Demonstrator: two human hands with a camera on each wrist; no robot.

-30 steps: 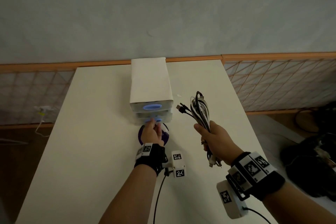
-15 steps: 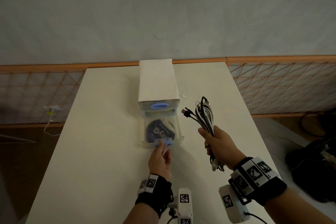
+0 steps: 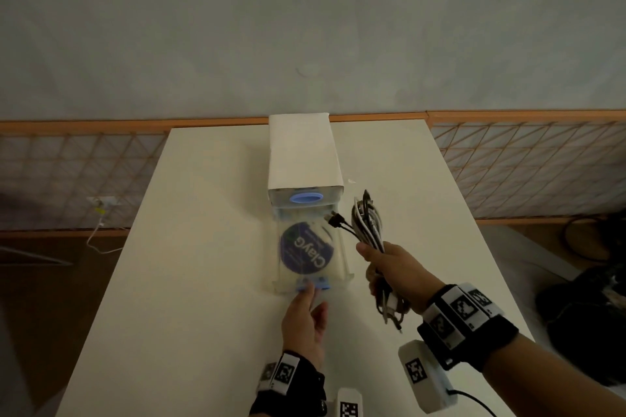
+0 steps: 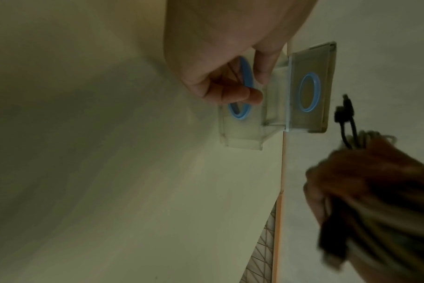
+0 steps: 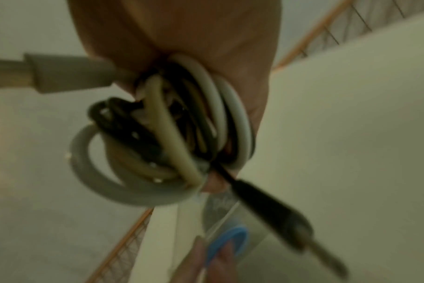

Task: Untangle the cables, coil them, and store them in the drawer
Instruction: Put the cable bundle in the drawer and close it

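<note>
A white two-drawer unit [image 3: 302,152] stands at the back middle of the table. Its clear lower drawer [image 3: 345,267] is pulled far out toward me and holds a round dark blue tub [image 3: 306,249]. My left hand [image 3: 310,291] pinches the blue ring handle [image 4: 240,113] on that drawer's front, with fingers hooked through it. To the right of the drawer, my right hand [image 3: 389,266] grips a coiled bundle of white and black cables [image 3: 369,223] upright above the table. Loose plugs stick out toward the drawer and hang below the fist [image 5: 266,206].
The upper drawer [image 3: 306,197] with its own blue ring is closed. The cream table [image 3: 189,281] is bare to the left. Orange-framed mesh panels [image 3: 528,166] stand behind both sides. Dark objects [image 3: 582,308] lie on the floor past the right edge.
My left hand has pulled the lower drawer out toward me, from closed to far out, uncovering the blue tub. The right hand has kept its grip on the cable bundle.
</note>
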